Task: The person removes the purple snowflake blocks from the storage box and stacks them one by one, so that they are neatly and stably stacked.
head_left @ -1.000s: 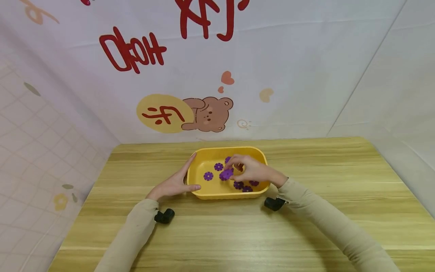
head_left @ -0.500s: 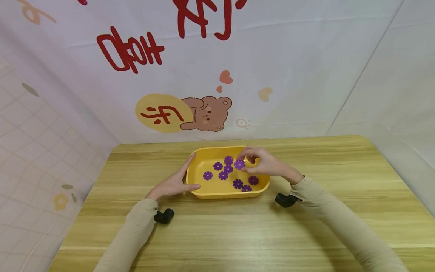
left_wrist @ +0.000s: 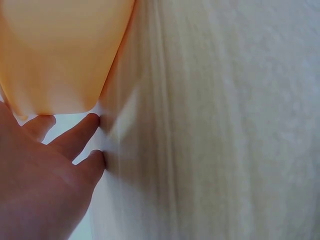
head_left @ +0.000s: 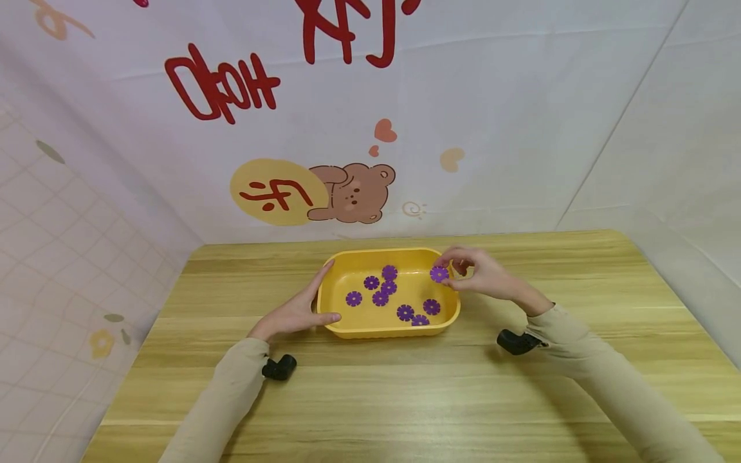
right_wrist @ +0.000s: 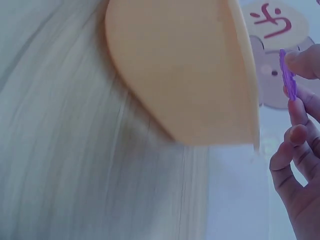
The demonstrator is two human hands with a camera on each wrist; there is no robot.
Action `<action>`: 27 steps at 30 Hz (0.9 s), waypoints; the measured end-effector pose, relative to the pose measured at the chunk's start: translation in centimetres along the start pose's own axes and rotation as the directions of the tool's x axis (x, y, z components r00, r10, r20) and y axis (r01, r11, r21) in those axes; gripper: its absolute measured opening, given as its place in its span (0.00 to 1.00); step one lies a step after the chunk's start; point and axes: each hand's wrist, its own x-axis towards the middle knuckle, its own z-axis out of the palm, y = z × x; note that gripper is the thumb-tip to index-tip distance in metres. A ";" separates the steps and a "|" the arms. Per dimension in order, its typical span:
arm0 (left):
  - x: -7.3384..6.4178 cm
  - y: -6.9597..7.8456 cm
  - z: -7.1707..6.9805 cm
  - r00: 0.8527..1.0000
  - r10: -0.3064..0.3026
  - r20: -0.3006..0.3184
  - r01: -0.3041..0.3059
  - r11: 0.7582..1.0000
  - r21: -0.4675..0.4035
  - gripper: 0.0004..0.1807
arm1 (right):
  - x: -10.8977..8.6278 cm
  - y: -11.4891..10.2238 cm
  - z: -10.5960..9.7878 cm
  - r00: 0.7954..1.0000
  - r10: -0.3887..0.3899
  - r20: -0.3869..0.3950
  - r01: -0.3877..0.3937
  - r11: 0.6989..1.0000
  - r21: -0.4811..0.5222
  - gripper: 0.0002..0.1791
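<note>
R hand (head_left: 480,273) pinches a purple disc (head_left: 439,274) near yellow tray's (head_left: 388,334) R rim; L hand (head_left: 294,314) spread, steadying tray. Prob mid-pickup, next needs firm pinch + rim clearance imo.

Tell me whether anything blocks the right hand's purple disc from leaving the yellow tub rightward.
Nothing visible does. In the right wrist view, the right hand holds the purple notched disc apparently higher than the yellow tub, so it should pass over freely.

The tub (head_left: 382,333) looks smooth plastic, the table (head_left: 370,399) wood.
</note>
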 end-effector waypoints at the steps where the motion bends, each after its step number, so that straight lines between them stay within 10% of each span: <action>1: 0.0 0.0 0.0 1.000 0.001 -0.001 -0.001 1.000 0.001 0.60 | -0.2 0.2 -0.2 1.000 -0.001 -0.008 0.000 1.000 -0.011 0.15; 27: -0.2 0.3 0.1 1.000 -0.014 0.003 0.014 1.000 0.008 0.59 | -7.4 9.2 -4.8 0.976 0.171 -0.137 -0.192 0.969 -0.156 0.14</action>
